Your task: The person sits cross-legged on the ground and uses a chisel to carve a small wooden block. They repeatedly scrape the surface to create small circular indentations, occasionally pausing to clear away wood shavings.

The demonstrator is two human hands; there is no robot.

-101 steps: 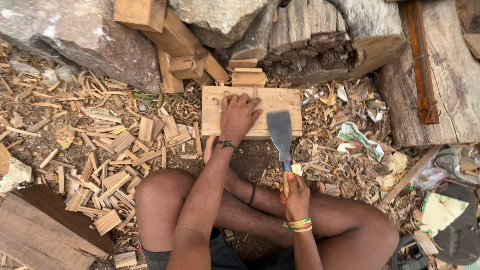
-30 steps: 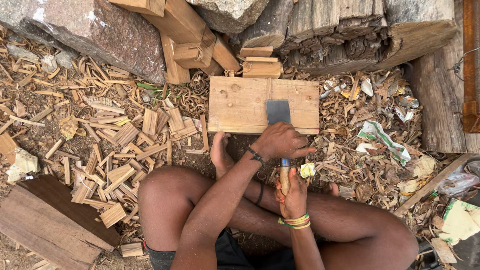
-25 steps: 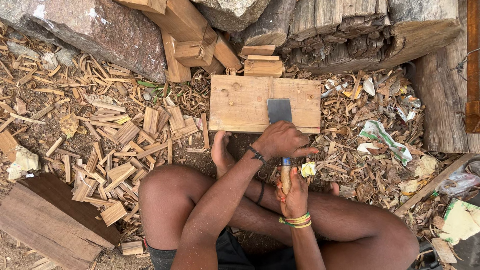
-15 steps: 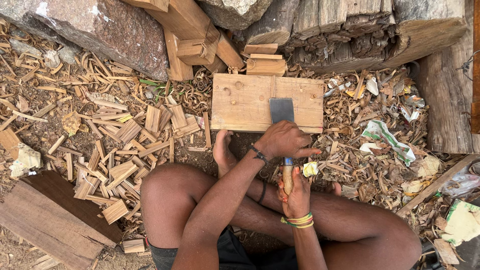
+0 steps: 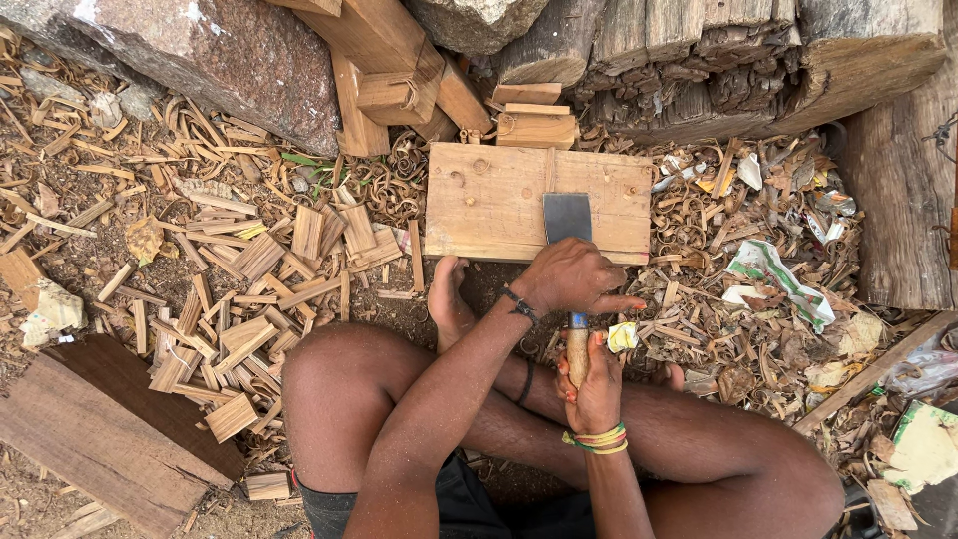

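The person is sitting cross-legged on the ground, working a wide chisel (image 5: 569, 250) against a pale wooden board (image 5: 489, 205) that is lying flat just beyond the feet; the steel blade is resting on the board's near right part, its edge pointing away, while the wooden handle is running back toward the body. The right hand (image 5: 595, 384) is wrapping tightly around the handle, fingers fully curled, coloured bands showing at the wrist; the left hand (image 5: 574, 279) is pressing down over the neck of the chisel where blade meets handle, fingers bent over it and a dark cord sitting on the wrist. A bare foot (image 5: 449, 299) is lying just beside the board's near edge, toes nearly touching it. To the left, wood chips and curled shavings (image 5: 249, 289) are covering the ground; a dark plank (image 5: 110, 439) is lying at the near left. Beyond the board, small offcut blocks (image 5: 534, 120) are stacking against rough logs (image 5: 718, 60) and a grey rock (image 5: 200, 50); crumpled paper scraps (image 5: 773, 279) are lying to the right.
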